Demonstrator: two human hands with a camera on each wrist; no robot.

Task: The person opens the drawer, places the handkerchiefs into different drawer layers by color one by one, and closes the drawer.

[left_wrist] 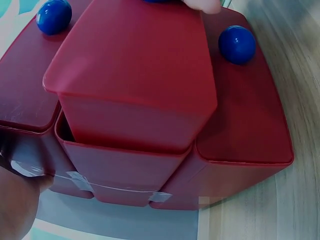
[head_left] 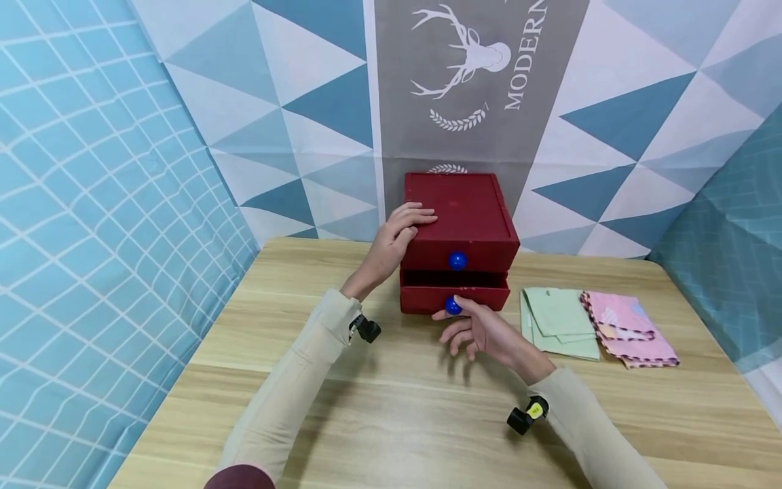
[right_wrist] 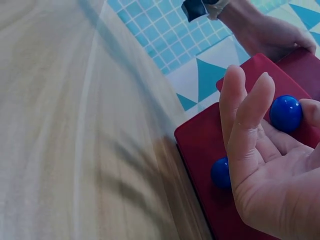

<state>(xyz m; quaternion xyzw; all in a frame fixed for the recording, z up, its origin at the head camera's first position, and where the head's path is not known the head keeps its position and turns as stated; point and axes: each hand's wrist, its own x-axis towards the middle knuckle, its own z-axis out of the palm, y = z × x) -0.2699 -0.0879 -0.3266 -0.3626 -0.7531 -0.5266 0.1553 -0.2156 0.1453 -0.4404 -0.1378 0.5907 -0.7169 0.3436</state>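
Note:
A red drawer cabinet stands against the back wall, its middle drawer pulled partly out. My right hand pinches that drawer's round blue knob between thumb and index finger, while the other fingers stretch away from it. The left hand rests on the cabinet's top near its left front edge, fingers extended across it. Above the pulled drawer, the upper one has its own blue knob and is pushed in. In the left wrist view the bottom drawer is also in; the head view hides it.
To the right of the cabinet lie a folded green cloth and a folded pink cloth with a checked border, side by side on the wooden table. Patterned cloth hangs behind, and a blue grid cloth covers the left side.

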